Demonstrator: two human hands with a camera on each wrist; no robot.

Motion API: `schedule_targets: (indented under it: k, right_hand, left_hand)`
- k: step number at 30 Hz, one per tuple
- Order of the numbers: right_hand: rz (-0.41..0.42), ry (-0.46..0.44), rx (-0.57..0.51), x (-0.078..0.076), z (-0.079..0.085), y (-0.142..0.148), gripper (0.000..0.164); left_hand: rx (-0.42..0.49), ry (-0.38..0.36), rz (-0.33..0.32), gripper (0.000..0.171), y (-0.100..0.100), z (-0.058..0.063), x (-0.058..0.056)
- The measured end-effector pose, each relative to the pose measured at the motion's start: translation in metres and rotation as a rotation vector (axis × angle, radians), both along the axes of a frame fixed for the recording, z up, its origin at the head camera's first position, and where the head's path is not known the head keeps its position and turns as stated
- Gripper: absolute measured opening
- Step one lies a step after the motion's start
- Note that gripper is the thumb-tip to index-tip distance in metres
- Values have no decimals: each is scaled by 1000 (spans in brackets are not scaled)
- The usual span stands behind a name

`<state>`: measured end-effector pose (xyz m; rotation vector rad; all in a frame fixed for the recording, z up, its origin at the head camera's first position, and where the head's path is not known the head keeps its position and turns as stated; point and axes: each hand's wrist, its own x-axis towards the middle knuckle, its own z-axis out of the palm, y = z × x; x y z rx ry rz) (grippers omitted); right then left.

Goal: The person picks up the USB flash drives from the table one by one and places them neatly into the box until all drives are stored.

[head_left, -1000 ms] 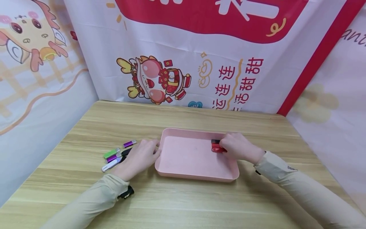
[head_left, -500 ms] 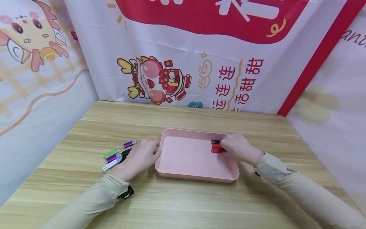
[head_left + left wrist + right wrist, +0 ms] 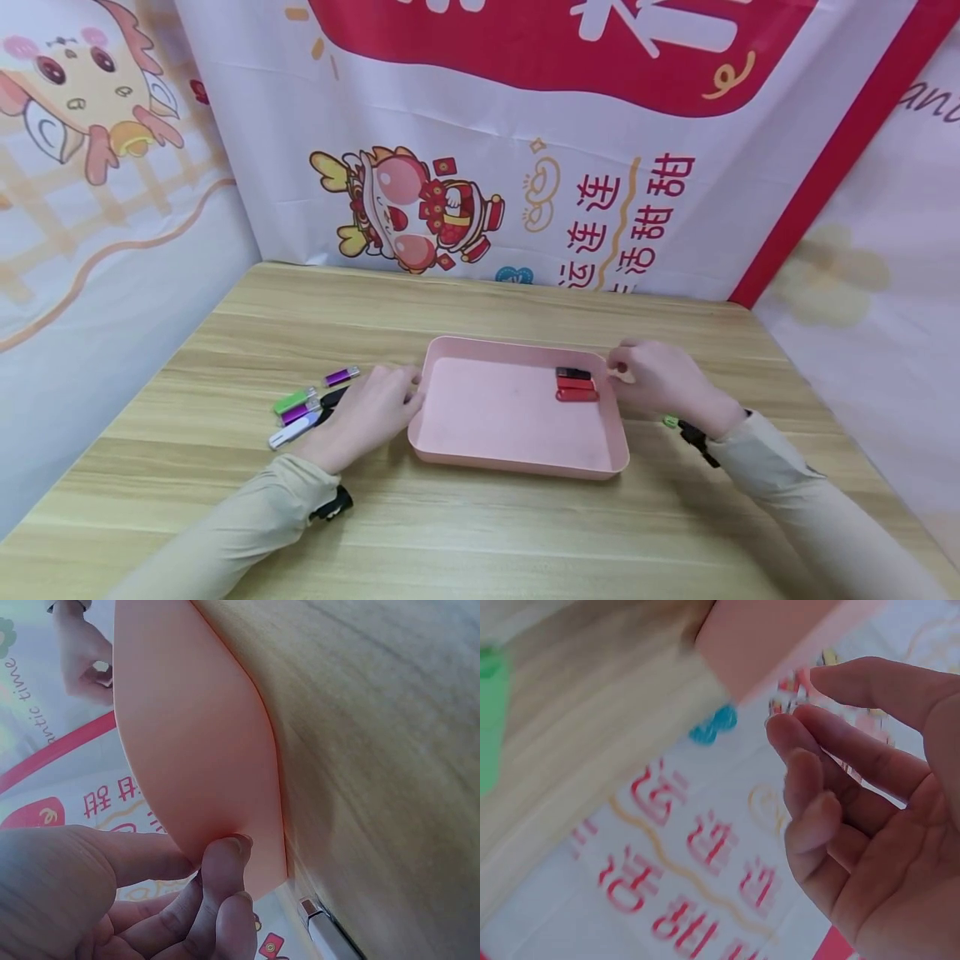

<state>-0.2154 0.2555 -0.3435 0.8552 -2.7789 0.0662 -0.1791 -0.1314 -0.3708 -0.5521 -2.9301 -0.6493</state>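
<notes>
The left hand (image 3: pixel 367 412) pinches the left wall of a shallow pink tray (image 3: pixel 487 408); in the left wrist view, thumb and fingertips meet at the tray wall (image 3: pixel 199 735). Inside the tray, at its right end, a black USB stick (image 3: pixel 573 374) and two red USB sticks (image 3: pixel 577 395) lie side by side. The right hand (image 3: pixel 671 379) hovers beside the tray's right rim. In the right wrist view this hand (image 3: pixel 877 825) holds nothing, its thumb apart from its loosely bent fingers.
Left of the tray lie several USB sticks: a purple one (image 3: pixel 342 377), a green one (image 3: pixel 295 402), a white one (image 3: pixel 293 431) and others partly under the left hand. A green item (image 3: pixel 671 422) shows below the right wrist. Printed cloth (image 3: pixel 510 125) hangs behind the wooden table (image 3: pixel 480 533).
The right hand has let go of the red USB stick and moved right, out of the tray. The sticks there are now uncovered. The left hand keeps its place on the tray wall.
</notes>
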Motion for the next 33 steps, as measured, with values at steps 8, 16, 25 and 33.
schedule_targets:
  k: [8,16,25,33]
  right_hand:
    - [-23,-37,-29,7,13,49,8]
    - [61,-82,-65,16,10,85,9]
    - [116,-63,-88,25,3,120,20]
    - [117,-72,-51,40,-2,137,26]
  left_hand:
    - [-2,-15,0,18,2,0,0]
    - [4,-10,-2,13,1,0,0]
    - [0,-15,-1,14,2,0,0]
    - [8,-18,-6,16,1,-1,0]
